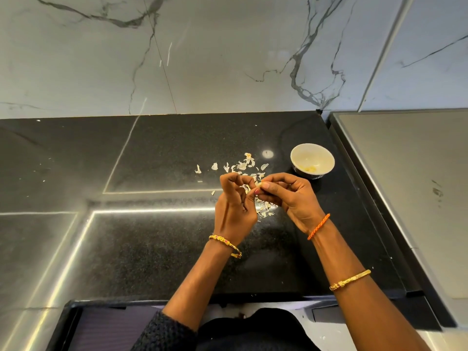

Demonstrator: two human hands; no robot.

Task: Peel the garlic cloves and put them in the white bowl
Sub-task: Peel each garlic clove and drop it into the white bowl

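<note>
Black counter (162, 249) littered with peels (243, 166). White bowl (312, 160) holds few cloves. Right hand (286, 196) pinches garlic clove (258, 184), left hand (234, 209) picks skin; peeling unfinished.

Single head-worn wide-angle cam, looking forward and steeply down from above the black counter (152, 249), close over both forearms; marble wall (202, 59) fills the frame's upper third.

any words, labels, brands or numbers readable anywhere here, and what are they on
None: no text can be read in this view.
The white bowl shows no print.
The black counter and marble wall carry only veins and speckle.
The bangles are patterned, not lettered.
</note>
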